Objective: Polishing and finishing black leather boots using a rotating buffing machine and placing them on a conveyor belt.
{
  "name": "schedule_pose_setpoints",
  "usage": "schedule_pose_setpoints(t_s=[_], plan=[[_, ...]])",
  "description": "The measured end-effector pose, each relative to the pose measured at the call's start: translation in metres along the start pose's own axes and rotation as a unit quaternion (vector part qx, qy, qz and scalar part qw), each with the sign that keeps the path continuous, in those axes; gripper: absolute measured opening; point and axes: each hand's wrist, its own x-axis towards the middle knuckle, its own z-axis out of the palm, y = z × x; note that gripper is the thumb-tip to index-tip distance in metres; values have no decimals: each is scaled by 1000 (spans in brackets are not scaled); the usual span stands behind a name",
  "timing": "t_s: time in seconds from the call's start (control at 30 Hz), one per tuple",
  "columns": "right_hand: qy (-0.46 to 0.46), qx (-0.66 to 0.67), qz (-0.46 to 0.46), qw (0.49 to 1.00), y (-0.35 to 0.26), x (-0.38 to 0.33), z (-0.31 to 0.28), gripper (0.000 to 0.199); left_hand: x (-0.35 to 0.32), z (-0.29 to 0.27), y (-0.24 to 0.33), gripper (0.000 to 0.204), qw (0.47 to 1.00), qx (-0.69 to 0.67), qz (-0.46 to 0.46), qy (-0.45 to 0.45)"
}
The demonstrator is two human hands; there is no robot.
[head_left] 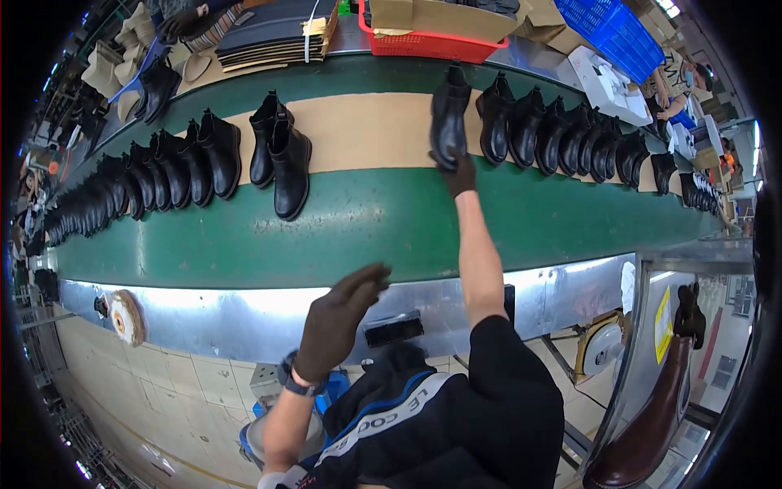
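Observation:
My right hand [458,174], in a dark glove, is stretched out over the green belt. Its fingers are closed round the toe of a black ankle boot [450,110], whose shaft points away from me. To the right of that boot, a row of black ankle boots [555,124] stands side by side on brown cardboard [371,118]. My left hand [340,318], also gloved and with a dark watch at the wrist, hovers near the metal front edge. Its fingers are stretched out and hold nothing. Two black boots [291,175] stand together farther forward, overlapping each other.
Another row of black boots [171,167] runs left along the green belt [358,220]. Behind stand a red basket [432,45], stacked dark sheets [273,37] and a blue crate [611,33]. A long brown leather piece [648,428] stands at lower right. Co-workers' hands show at the far edges.

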Motion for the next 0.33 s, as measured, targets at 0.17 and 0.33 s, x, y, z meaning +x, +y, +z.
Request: schedule_pose_setpoints(t_s=[0.17,0.33], plan=[[88,109,36,990,20,50,-13,40,-75,-25,-96,29,961,-26,-254,106],[308,-51,-23,950,68,154,-169,47,-142,-29,-163,30,943,114,-312,20]])
